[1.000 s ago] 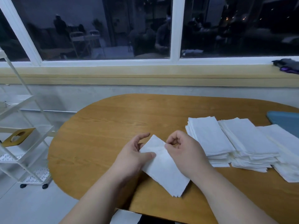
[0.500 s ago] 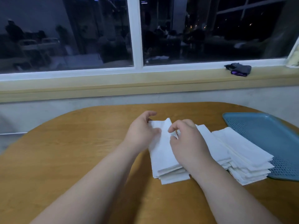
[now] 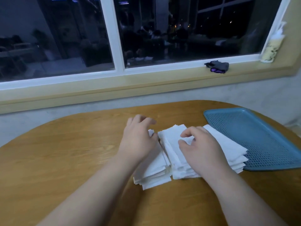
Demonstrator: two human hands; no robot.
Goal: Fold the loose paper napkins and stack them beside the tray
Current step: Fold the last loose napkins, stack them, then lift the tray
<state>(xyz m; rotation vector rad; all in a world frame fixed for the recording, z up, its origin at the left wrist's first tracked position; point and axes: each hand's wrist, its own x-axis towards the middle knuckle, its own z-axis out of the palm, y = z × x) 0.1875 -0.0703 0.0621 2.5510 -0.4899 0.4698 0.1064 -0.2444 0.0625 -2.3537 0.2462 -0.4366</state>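
Three stacks of folded white napkins lie side by side on the wooden table [image 3: 65,160]: a left stack [image 3: 153,175], a middle stack [image 3: 169,142] and a right stack [image 3: 228,149]. The right stack's edge touches the blue perforated tray [image 3: 260,136]. My left hand [image 3: 138,141] rests over the far end of the left stack with its fingers relaxed and spread, holding nothing. My right hand [image 3: 200,149] lies on the middle stack, its loosely curved fingertips and thumb touching the top napkin. My hands hide much of the stacks' tops.
A dark grey and purple bundle [image 3: 217,66] lies on the window sill behind the table. The tray holds nothing that I can see. Bare tabletop stretches to the left and in front of the stacks.
The folded napkin held in both hands was carried right and now lies on the middle stack. My left hand has let go and spread. The view has swung right toward the tray.
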